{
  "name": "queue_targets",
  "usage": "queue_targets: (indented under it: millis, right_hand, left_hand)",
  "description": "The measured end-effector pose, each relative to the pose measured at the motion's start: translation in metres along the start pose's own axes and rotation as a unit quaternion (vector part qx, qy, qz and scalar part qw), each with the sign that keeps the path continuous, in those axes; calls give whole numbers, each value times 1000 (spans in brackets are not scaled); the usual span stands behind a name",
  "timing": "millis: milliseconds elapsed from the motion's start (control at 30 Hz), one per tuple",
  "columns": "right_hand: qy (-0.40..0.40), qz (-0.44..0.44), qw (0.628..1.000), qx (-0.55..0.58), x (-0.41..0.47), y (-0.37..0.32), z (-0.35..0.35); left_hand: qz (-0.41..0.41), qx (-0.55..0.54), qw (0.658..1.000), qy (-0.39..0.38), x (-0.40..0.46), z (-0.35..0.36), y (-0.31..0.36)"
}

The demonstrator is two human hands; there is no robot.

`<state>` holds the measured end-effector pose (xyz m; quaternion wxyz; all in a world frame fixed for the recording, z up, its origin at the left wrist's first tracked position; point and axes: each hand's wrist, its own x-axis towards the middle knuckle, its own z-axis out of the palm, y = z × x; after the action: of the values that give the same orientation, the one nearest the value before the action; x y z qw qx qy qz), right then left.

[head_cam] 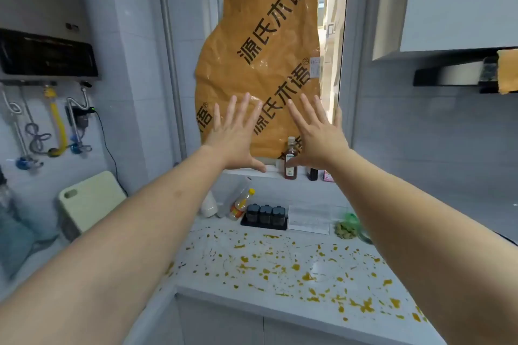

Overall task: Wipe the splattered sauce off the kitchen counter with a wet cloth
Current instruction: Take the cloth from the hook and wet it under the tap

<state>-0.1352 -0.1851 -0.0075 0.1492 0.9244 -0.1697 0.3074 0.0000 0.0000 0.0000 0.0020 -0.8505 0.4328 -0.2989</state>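
Orange-yellow sauce [294, 267] spatters the white counter [213, 286]

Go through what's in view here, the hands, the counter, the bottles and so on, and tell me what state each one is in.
Left hand: raised, fingers spread, holding nothing.
Right hand: raised, fingers spread, holding nothing.
Counter: unwiped.
Sauce splatter: orange spots scattered across the counter.
Brown bottle: upright on the sill, capped.
Orange bottle: leaning, yellow cap on.
Cutting board: propped up.
Wet cloth: not in view.

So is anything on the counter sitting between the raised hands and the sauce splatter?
Nothing visible. The left hand and right hand are raised open above the white counter; the orange sauce splatter lies uncovered. No cloth is in view.
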Motion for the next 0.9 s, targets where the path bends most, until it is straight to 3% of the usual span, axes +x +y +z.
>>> queue_targets:
  millis: [267,467,700,900]
  right_hand:
    - [-63,-35,994,87,18,-37,24]
    - [-70,-85,984,142,39,-107,43]
    - [44,-166,973,157,74,-202,60]
    - [-16,-205,964,167,127,-295,78]
  left_hand:
    - [-58,20,998,-21,-39,13,-45]
    - [-119,-5,986,-114,-80,20,-104]
    - [-177,5,979,-102,-128,30,-186]
    - [-234,7,962,-141,-172,58,-291]
